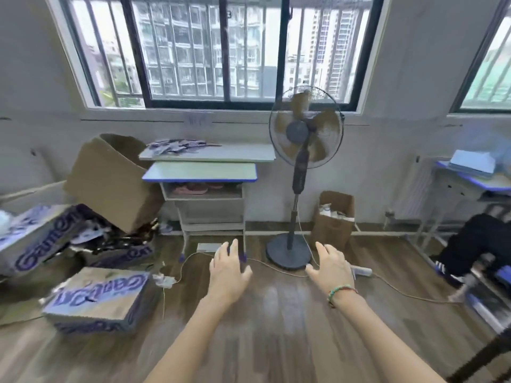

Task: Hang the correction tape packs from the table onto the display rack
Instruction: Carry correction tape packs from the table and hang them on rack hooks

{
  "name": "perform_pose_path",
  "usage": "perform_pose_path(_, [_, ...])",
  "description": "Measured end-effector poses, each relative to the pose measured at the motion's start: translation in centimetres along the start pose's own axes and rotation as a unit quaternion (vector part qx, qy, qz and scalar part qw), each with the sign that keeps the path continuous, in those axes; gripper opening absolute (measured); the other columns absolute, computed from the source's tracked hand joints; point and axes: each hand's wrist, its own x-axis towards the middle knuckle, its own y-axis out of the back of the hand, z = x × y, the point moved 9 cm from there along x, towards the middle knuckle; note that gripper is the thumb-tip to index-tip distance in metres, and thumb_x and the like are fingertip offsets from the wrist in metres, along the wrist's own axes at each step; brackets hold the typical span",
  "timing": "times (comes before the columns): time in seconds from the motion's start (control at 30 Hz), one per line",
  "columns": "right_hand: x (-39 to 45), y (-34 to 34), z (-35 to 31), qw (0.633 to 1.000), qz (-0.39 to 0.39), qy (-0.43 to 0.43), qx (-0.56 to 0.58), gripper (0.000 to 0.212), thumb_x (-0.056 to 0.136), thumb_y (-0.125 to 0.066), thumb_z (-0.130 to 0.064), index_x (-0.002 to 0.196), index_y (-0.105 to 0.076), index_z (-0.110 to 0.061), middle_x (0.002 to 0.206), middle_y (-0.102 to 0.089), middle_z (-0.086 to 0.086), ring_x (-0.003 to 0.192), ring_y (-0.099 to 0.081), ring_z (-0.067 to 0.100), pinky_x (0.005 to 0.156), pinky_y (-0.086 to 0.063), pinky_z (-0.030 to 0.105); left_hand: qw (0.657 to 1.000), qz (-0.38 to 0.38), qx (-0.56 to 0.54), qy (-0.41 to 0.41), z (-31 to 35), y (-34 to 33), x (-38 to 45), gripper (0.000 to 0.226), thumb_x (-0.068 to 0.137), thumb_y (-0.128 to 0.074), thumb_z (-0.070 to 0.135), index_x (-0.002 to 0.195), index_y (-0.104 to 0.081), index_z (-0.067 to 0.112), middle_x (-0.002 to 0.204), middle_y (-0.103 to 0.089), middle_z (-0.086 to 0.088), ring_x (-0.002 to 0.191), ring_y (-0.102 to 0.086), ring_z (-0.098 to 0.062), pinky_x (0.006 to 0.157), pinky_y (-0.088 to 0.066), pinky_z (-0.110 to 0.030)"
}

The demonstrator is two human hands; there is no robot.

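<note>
**Trainee:** While both sets of fingers (233, 246) are spread and holding nothing, what should I be doing first?

**Coach:** Start from exactly that. Your left hand (228, 272) and right hand (330, 268) are stretched out in front of you, palms down, fingers apart and relaxed, over bare floor. Neither touches anything. Keep them loose until you reach the stock.

**Trainee:** And where is the stock?

**Coach:** Take the standing fan (304, 150) as your mark. Left of the fan, against the wall under the window, two desks are stacked; on the upper desk (207, 154) lies a loose heap of flat purple-grey pieces, which I judge to be the correction tape packs (179, 146). They are blurred, so I can't read them. They are well beyond your hands.

**Trainee:** So I walk straight there?

**Coach:** Yes, but mind the cable (276, 268) trailing across the floor at the fan's base, just beyond your fingertips. Step over it. Left of the fan, further out, printed cartons (96, 299) crowd the floor.

**Trainee:** And the rack?

**Coach:** No display rack shows from here, so find it before loading your hands. Then pinch each pack near its hang hole, I'd suggest, one or two at a time, so they slide onto the hook cleanly
</note>
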Motion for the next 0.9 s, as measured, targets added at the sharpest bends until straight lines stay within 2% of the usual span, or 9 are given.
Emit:
perform_pose_path(0.2, [12.4, -0.1, -2.8, 0.999, 0.003, 0.031, 0.034, 0.063, 0.093, -0.049, -0.039, 0.148, -0.027, -0.017, 0.149, -0.034, 0.003, 0.136, -0.032, 0.02, 0.11, -0.03, 0.03, 0.999, 0.033, 0.005, 0.023, -0.8, 1.3, 10.7, 0.07, 0.097, -0.05, 0.032, 0.153, -0.013, 0.012, 0.158, -0.019, -0.01, 0.147, -0.013, -0.022, 0.119, -0.016, -0.037])
perform_pose_path(0.4, [21.9, -0.9, -6.5, 0.996, -0.006, 0.06, 0.065, 0.062, 0.094, -0.05, -0.036, 0.148, -0.028, -0.016, 0.149, -0.035, 0.005, 0.135, -0.033, 0.024, 0.11, -0.03, 0.032, 0.997, 0.049, -0.012, 0.063, -3.8, 1.5, 17.6, 0.07, 0.096, -0.051, 0.031, 0.153, -0.014, 0.012, 0.158, -0.018, -0.01, 0.147, -0.012, -0.022, 0.117, -0.014, -0.035])
perform_pose_path(0.67, [32.4, -5.2, -14.8, 0.991, -0.034, 0.108, 0.064, 0.062, 0.094, -0.05, -0.036, 0.148, -0.028, -0.016, 0.15, -0.034, 0.005, 0.135, -0.032, 0.024, 0.111, -0.028, 0.032, 0.993, 0.052, -0.023, 0.099, -10.3, 1.9, 28.6, 0.071, 0.097, -0.051, 0.032, 0.153, -0.014, 0.012, 0.158, -0.016, -0.011, 0.147, -0.011, -0.023, 0.118, -0.013, -0.034])
perform_pose_path(0.9, [43.8, -7.9, -25.5, 0.989, -0.048, 0.128, 0.052, 0.06, 0.093, -0.052, -0.035, 0.146, -0.03, -0.014, 0.144, -0.04, 0.006, 0.131, -0.037, 0.024, 0.107, -0.032, 0.032, 0.992, 0.044, -0.026, 0.114, -18.4, 5.1, 41.3, 0.072, 0.097, -0.051, 0.033, 0.153, -0.012, 0.013, 0.159, -0.015, -0.011, 0.147, -0.012, -0.025, 0.119, -0.017, -0.038])
